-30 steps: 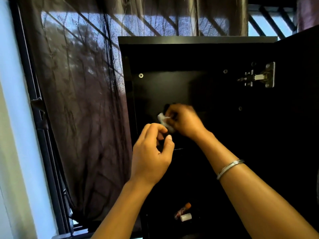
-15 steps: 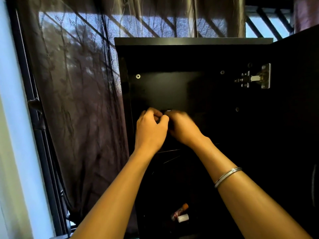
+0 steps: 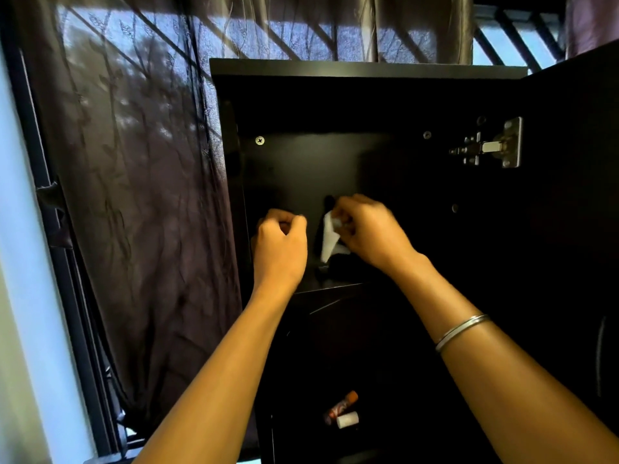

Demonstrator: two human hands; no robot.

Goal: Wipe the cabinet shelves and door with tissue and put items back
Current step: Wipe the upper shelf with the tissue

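Inside cabinet (image 3: 335, 105), hands have parted, tissue (image 3: 329, 239) reappears.

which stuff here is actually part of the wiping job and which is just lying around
Part of the job:
- tissue, pinched in the right hand
- left hand, fingers curled, nothing visible in its grip
- cabinet, upper shelf
- open cabinet door
- orange-capped tube and small white item lower down, likely to go back

Just there:
- curtain
- window frame
- door hinge
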